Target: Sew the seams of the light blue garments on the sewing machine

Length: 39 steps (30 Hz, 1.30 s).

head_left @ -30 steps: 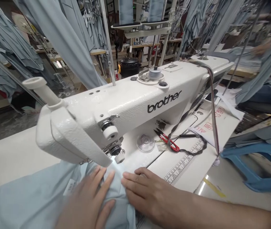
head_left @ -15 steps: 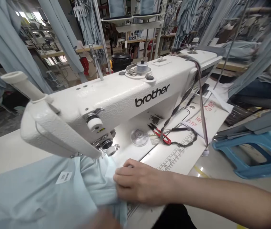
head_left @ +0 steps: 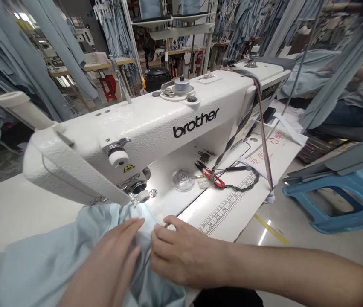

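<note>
A white Brother sewing machine (head_left: 155, 128) stands across the table. Pale blue fabric (head_left: 40, 264) lies under its needle end and spreads toward me. My left hand (head_left: 111, 264) lies flat on the cloth with its fingers stretched toward the needle. My right hand (head_left: 181, 251) rests just to the right of it, fingers curled and pressed down on the fabric's folded edge. The needle itself is hidden behind the machine head.
Red-handled thread snips (head_left: 211, 175), a clear bobbin disc (head_left: 183, 180) and a braided cord (head_left: 242, 185) lie on the machine bed beside a printed ruler (head_left: 226, 207). A blue plastic stool (head_left: 338, 196) stands at right. Blue garments hang all around; another person (head_left: 360, 94) sits far right.
My left hand, off the fabric half a second ago, has come back flat onto it beside the right hand. The cloth is bunched closer to the needle and its white label is out of sight.
</note>
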Available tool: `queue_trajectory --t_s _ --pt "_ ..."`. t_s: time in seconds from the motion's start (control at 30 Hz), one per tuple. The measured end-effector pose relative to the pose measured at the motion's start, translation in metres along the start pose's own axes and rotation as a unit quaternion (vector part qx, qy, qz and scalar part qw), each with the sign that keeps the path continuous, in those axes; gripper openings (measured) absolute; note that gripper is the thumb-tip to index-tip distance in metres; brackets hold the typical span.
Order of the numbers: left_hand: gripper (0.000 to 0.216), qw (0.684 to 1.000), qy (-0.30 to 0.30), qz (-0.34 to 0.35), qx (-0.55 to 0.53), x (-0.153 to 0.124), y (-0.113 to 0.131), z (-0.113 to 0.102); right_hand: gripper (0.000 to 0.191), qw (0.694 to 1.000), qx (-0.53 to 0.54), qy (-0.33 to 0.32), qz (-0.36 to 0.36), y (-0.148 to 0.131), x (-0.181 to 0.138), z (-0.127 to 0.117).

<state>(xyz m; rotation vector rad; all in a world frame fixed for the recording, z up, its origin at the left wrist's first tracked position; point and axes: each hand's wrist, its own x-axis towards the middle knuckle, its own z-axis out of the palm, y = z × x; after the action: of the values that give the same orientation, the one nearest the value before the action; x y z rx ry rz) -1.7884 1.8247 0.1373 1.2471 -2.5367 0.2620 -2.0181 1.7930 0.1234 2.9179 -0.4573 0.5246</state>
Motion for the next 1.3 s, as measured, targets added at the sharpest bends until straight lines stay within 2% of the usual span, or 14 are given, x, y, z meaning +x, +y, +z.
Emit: queue_trajectory --t_s 0.1,0.17,0.37,0.63,0.93,1.13,1.3 --pt "0.044 0.989 -0.01 0.093 0.115 0.011 -0.011 0.01 0.023 1.0 0.021 -0.007 -0.004 -0.004 -0.009 -0.005" --pt "0.046 0.982 -0.016 0.114 0.149 0.008 -0.014 0.015 0.023 0.999 0.032 -0.016 0.0 -0.006 -0.015 -0.009" --pt "0.048 0.991 0.002 0.069 0.114 0.005 -0.001 0.018 0.027 0.997 0.038 -0.054 0.034 -0.01 -0.021 -0.014" --pt "0.054 0.984 0.007 0.108 0.142 -0.001 -0.01 0.024 0.026 0.995 0.047 -0.074 0.053 -0.008 -0.025 -0.019" --pt "0.058 0.988 -0.007 0.081 0.129 -0.005 -0.003 0.03 0.026 0.994 0.039 -0.049 0.092 -0.011 -0.028 -0.021" --pt "0.055 0.987 -0.007 0.076 0.145 -0.004 -0.012 0.032 0.027 0.996 0.033 -0.036 0.081 -0.005 -0.021 -0.015" --pt "0.051 0.986 -0.014 0.072 0.151 0.003 -0.033 0.034 0.025 0.996 0.03 -0.054 0.066 0.005 -0.008 -0.008"
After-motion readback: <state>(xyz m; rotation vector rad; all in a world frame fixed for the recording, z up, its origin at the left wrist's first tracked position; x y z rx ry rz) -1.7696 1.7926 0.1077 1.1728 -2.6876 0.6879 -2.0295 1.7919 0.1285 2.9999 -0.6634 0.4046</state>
